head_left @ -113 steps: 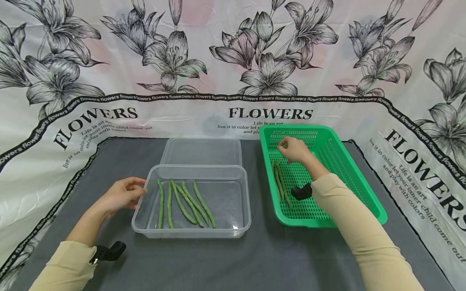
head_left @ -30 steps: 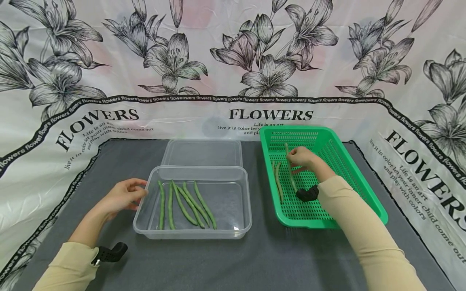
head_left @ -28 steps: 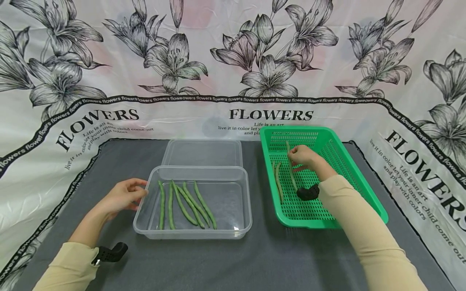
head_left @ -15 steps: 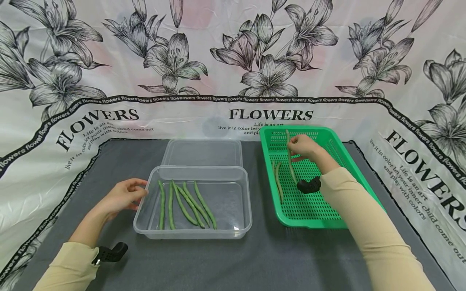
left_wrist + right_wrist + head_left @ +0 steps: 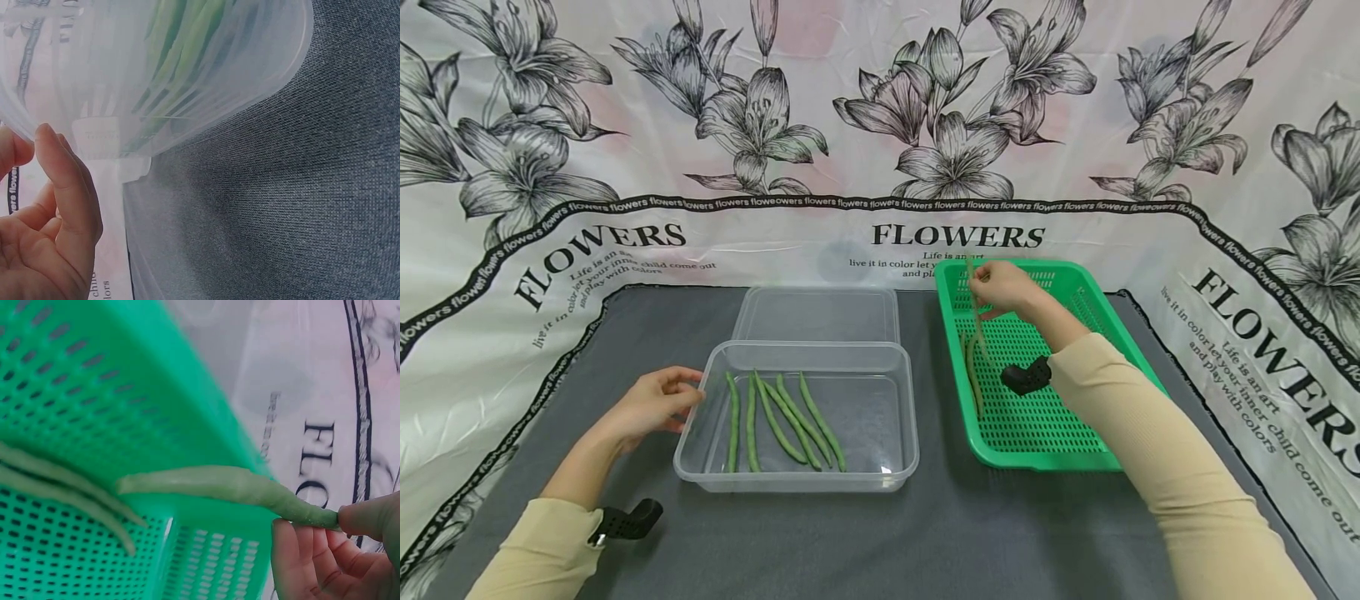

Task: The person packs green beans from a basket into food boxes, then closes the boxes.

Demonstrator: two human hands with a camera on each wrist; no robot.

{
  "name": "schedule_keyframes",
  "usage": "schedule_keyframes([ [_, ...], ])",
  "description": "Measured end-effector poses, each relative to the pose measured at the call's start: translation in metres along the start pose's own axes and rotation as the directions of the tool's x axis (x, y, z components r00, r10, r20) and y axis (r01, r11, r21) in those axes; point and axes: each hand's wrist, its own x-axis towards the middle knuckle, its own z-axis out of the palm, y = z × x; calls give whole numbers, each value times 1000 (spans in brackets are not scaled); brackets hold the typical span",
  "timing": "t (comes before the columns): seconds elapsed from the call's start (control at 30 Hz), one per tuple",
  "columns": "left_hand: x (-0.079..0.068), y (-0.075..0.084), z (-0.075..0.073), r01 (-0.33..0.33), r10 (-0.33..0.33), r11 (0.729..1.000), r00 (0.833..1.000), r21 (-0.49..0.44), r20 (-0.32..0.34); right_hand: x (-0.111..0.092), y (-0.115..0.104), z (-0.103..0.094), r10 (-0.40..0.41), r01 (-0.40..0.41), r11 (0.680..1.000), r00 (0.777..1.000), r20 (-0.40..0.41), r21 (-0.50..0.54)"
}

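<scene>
My right hand pinches one green bean near its end, between thumb and fingers. The bean is held over the left side of a green perforated basket. Below it in the basket lie two other green beans, side by side along the left wall. At the left, my left hand holds the rim of a clear plastic box between thumb and forefinger, seen closely in the left wrist view. Several green beans lie lengthwise inside the box, mostly in its left and middle part.
Behind the box lies a clear plastic lid. A dark grey cloth covers the table. A white flower-printed sheet rises behind and at both sides. Each wrist carries a black camera mount.
My right hand has taken up a bean from the basket, lifted it and shifted it left toward the basket's left rim. My left hand stays at the box.
</scene>
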Motion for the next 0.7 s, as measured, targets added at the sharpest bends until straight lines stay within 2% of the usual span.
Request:
schedule_keyframes([
  [0.3,0,1,0,2,-2,1000,1000,-1,-4,2,-24,20,-71,71,997,997,34,-2],
  [0.7,-1,2,0,-2,2,1000,1000,6,-5,5,-38,61,-136,141,988,988,79,-59],
])
